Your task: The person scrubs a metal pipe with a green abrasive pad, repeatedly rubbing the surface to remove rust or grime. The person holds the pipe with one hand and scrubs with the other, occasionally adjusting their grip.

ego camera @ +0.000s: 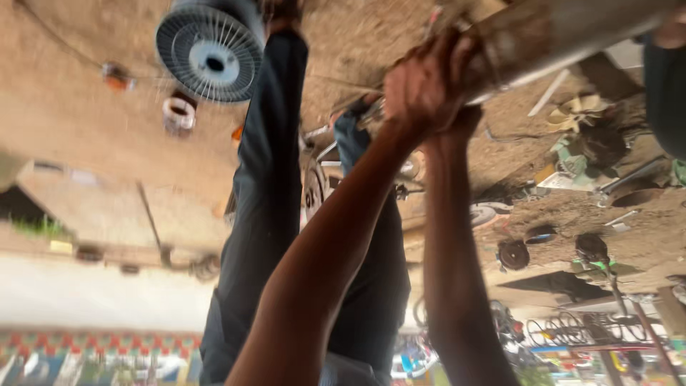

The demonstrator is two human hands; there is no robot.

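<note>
Overhead, two hands (429, 93), one metal pipe (564, 36).

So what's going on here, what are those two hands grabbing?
The picture comes out upside down, over a dirt floor. Two bare arms reach up, and the left hand and right hand close together around the end of a grey metal cylinder. Legs in dark trousers stand just behind, next to a round fan grille and scattered metal parts.
</note>
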